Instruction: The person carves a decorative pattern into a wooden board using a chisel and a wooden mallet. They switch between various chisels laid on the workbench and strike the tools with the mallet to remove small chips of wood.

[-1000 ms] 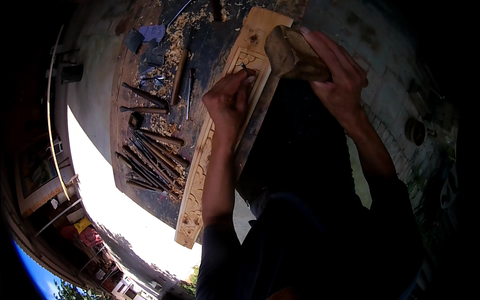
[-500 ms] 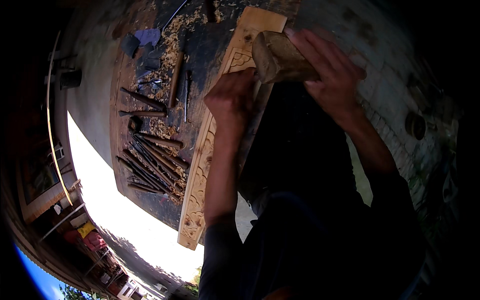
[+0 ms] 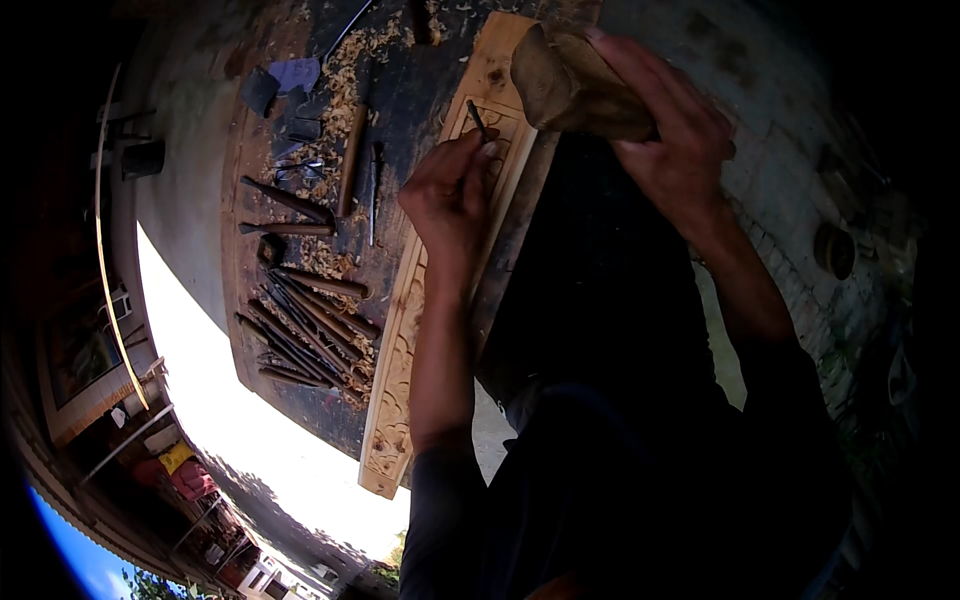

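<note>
A long pale board (image 3: 391, 420) with carved relief lies diagonally on the workbench. My left hand (image 3: 447, 195) is closed on a slim dark chisel (image 3: 476, 117), which stands over the carved panel near the board's upper end. My right hand (image 3: 672, 140) grips a chunky, worn wooden mallet (image 3: 573, 82) just right of the chisel, above the board; a gap shows between mallet and chisel. Left of the board lie several chisels (image 3: 310, 328) with wooden handles, a longer handled tool (image 3: 352, 160) and a thin metal tool (image 3: 374, 200).
The dark workbench (image 3: 340, 415) is scattered with wood shavings (image 3: 345, 70), purple and dark pieces (image 3: 293, 75) at the upper left. A dark bucket (image 3: 142, 158) stands on the floor to the left, a round container (image 3: 832, 250) to the right. Sunlit ground lies beyond the bench.
Since half a second ago, when the mallet covered the chisel's top, the mallet has lifted up and to the right. The chisel shows again and my left hand has shifted slightly left.
</note>
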A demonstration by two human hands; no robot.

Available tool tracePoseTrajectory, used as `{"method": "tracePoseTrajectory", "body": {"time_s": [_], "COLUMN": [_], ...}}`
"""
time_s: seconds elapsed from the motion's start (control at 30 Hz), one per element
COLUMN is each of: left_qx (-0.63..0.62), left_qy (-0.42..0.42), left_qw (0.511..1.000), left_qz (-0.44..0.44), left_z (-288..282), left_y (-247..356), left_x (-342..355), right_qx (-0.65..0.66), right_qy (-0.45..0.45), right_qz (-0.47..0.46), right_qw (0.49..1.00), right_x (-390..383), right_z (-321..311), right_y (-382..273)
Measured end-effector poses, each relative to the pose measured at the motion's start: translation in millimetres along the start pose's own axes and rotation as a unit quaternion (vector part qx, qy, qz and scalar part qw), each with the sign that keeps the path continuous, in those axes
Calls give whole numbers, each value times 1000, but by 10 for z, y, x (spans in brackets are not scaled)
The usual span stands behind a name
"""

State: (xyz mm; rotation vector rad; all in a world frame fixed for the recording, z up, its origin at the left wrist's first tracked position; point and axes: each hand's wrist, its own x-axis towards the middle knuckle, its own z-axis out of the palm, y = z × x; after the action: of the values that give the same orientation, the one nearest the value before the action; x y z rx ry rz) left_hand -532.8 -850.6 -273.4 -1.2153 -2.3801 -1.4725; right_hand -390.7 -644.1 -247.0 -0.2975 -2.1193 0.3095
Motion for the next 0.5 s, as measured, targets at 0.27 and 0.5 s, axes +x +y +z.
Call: {"method": "tracePoseTrajectory", "body": {"time_s": [0.27,0.5], "left_qx": [31,52], "left_qy": [3,5], "left_qw": [999,996], "left_qz": [40,69], "left_z": [16,47], "left_y": [-22,-10], "left_x": [5,24], "right_qx": [15,30], "right_qy": [-15,-20], "right_qz": [10,13], "right_qw": [1000,999], "right_x": [-5,61], "right_z": [13,14], "right_y": [0,25]}}
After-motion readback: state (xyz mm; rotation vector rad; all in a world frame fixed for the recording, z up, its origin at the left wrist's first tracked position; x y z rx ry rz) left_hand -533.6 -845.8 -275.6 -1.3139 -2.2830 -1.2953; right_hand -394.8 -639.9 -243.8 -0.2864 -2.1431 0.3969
